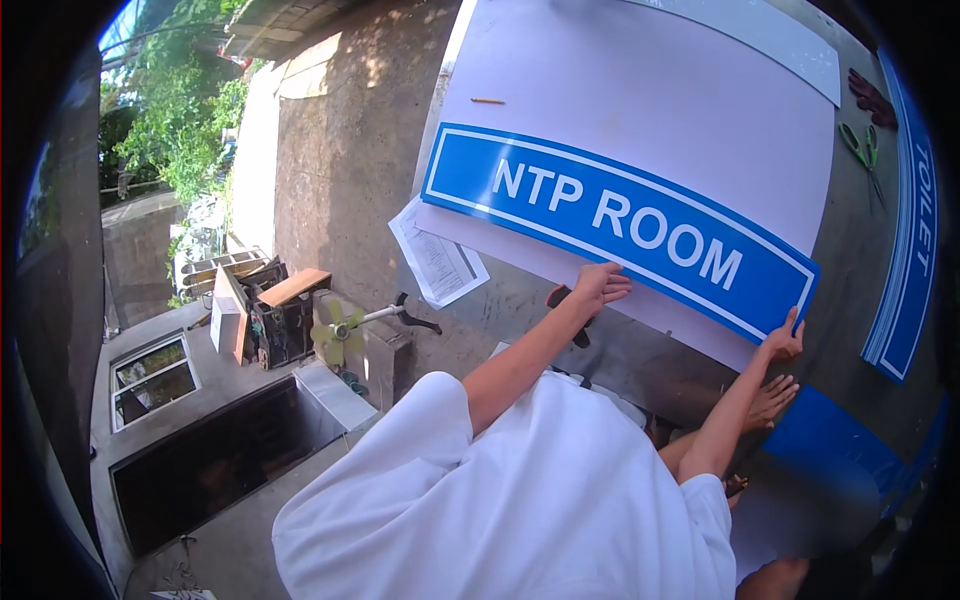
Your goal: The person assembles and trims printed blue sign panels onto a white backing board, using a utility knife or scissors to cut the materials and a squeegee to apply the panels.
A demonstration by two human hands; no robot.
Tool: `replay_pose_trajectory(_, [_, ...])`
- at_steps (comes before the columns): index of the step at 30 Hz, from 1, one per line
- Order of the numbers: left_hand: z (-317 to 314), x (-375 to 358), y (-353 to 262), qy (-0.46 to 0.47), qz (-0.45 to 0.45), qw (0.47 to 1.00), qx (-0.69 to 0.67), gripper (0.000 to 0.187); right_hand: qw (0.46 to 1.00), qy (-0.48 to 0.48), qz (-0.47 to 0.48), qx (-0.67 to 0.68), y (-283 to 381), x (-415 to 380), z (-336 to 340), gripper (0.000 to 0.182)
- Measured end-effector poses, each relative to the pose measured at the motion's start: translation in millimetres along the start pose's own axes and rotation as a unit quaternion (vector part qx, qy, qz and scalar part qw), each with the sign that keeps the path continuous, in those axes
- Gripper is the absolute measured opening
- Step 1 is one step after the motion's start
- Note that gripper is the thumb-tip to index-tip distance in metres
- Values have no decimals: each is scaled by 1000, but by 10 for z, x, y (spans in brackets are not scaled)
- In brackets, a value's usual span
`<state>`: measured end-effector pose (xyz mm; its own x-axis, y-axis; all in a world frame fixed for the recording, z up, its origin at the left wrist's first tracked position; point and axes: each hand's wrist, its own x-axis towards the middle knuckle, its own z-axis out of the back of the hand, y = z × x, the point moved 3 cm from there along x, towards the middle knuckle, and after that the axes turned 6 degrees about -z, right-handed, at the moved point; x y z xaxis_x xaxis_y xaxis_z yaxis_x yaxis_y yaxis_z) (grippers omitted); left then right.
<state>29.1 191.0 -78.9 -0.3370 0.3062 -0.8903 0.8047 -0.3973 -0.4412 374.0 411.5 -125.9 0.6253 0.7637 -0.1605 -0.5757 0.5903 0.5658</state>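
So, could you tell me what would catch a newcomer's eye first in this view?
The blue sign reading NTP ROOM stands out, lying on a large white sheet on the concrete floor. A person in a white shirt touches the sign's near edge with both hands. Green-handled scissors and a blue TOILET sign lie at the right.

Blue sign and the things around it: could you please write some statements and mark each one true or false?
1. The blue sign reads NTP ROOM. True.
2. The left hand and the right hand are both at the sign's near edge. True.
3. The scissors lie on the blue sign. False: they lie on the ground beside the white board.
4. The second sign at the far right reads EXIT. False: it reads TOILET.
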Motion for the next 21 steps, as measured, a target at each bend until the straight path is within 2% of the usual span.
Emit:
replay_pose_trajectory(4, [80,-86,97,5,-9,999,-45,36,1000,-5,5,2,-36,36,-50,62])
replay_pose_trajectory(6, [140,-155,123,76,-21,997,13,37,1000,-2,1,-12,-32,30,-37,62])
replay_pose_trajectory(7, [200,-136,125,75,-24,997,5,37,1000,-1,-9,-23,7,7,-21,61])
replay_pose_trajectory(9, [298,-144,178,140,-56,949,277,43,1000,-2,17,-15,-85,92,-79,62])
replay_pose_trajectory(10, [340,-220,197,137,-60,952,266,43,999,-6,34,-6,-133,153,-121,62])
replay_pose_trajectory(11, [364,-377,141,116,-214,825,510,44,999,-2,47,-5,-117,164,-122,62])
replay_pose_trajectory(12, [374,-543,108,77,-343,616,705,46,997,-14,54,-49,-98,166,-105,63])
replay_pose_trajectory(13, [456,-652,112,69,-344,626,697,46,993,-26,62,-95,-110,201,-108,64])
replay_pose_trajectory(15, [594,-882,128,-31,-436,420,795,42,989,11,89,-121,-64,177,-152,67])
replay_pose_trajectory(16, [718,-792,266,-34,-433,431,791,42,977,-37,95,-187,9,33,-130,67])
replay_pose_trajectory(17, [874,-598,466,30,-418,531,736,42,959,-88,100,-249,83,-132,-121,68])
replay_pose_trajectory(18, [984,-470,578,95,-398,620,669,42,958,-90,108,-250,157,-326,-134,68])
replay_pose_trajectory(21, [1143,-482,373,151,-369,653,644,48,955,-47,234,-176,374,-1084,-152,65])
